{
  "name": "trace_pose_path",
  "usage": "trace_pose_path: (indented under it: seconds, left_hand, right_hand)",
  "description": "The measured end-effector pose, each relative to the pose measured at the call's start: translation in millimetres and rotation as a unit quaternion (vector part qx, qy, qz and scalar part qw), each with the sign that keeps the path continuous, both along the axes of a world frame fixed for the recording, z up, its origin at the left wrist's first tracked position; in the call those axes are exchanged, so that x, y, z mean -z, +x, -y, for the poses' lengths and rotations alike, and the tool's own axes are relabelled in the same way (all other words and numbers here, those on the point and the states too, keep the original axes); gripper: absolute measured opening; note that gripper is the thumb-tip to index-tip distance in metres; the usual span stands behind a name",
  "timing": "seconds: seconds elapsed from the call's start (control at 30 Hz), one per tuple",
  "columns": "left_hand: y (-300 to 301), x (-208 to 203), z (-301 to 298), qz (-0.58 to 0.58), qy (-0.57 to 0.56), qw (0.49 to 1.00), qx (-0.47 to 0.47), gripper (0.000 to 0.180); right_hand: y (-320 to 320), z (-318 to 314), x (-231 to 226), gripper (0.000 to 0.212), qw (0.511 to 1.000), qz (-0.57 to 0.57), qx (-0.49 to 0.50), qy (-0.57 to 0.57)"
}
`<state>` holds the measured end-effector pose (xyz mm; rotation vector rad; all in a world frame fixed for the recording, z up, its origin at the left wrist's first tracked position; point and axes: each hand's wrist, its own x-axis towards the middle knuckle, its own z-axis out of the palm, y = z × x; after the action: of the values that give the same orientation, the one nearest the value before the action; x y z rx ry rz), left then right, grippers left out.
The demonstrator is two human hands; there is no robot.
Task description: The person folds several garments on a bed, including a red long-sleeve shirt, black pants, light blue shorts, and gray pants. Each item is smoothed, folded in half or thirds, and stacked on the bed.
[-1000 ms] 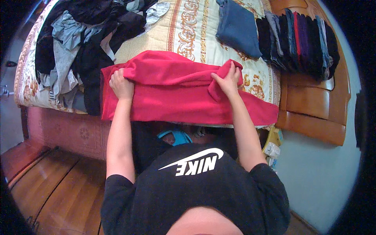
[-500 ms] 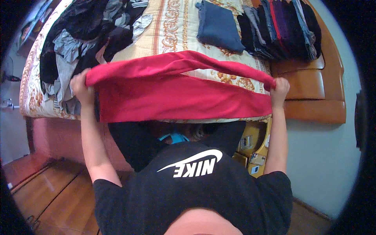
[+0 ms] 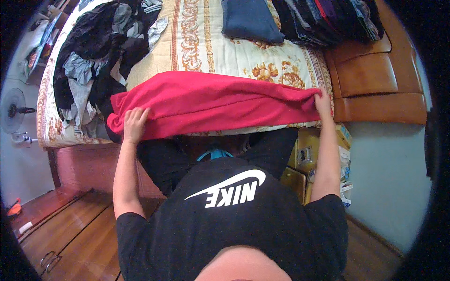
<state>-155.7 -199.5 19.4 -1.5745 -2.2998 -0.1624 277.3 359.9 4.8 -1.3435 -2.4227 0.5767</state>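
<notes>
A pair of red trousers [image 3: 211, 105], doubled lengthwise into a long strip, lies across the near edge of the bed. At its left end the cloth is bunched, and my left hand [image 3: 134, 124] has its fingers closed over the fabric there. My right hand [image 3: 322, 103] pinches the narrow right end at the upper corner. Between the two hands the cloth is drawn out fairly straight, with a long crease along its middle.
The bed [image 3: 159, 65] has a patterned cover. A loose heap of dark and grey clothes [image 3: 84, 65] lies at left. Folded blue jeans [image 3: 248, 21] and a row of folded clothes [image 3: 323, 21] are at the far right, beside a brown headboard [image 3: 365, 84]. A fan [image 3: 13, 110] stands at left.
The trousers have come down onto the bed, and their two layers now lie together without the gap. My left hand has moved inward and lower; the right hand has shifted slightly left.
</notes>
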Motion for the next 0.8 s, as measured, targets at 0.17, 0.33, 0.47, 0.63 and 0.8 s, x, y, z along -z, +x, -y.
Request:
trace_pose_path:
  seconds: [0.17, 0.33, 0.47, 0.63, 0.8]
  left_hand:
    - [-24, 3, 14, 0.033, 0.178, 0.977, -0.117, 0.020]
    - [2, 21, 40, 0.032, 0.013, 0.999, -0.005, 0.022]
    - [29, 43, 44, 0.080, -0.059, 0.995, -0.003, 0.023]
    - [55, 5, 5, 0.129, -0.088, 0.988, -0.005, 0.023]
    - [72, 10, -89, 0.151, -0.008, 0.988, 0.028, 0.029]
  right_hand:
    - [-28, 4, -145, 0.030, 0.870, -0.078, -0.038, -0.485]
    - [12, -47, -82, 0.022, 0.907, 0.151, -0.014, -0.393]
    - [38, -63, 31, 0.029, 0.978, 0.160, 0.075, -0.113]
    - [70, -23, 57, 0.035, 0.970, -0.067, 0.162, -0.167]
    - [73, -12, 45, 0.034, 0.981, -0.070, 0.134, -0.118]
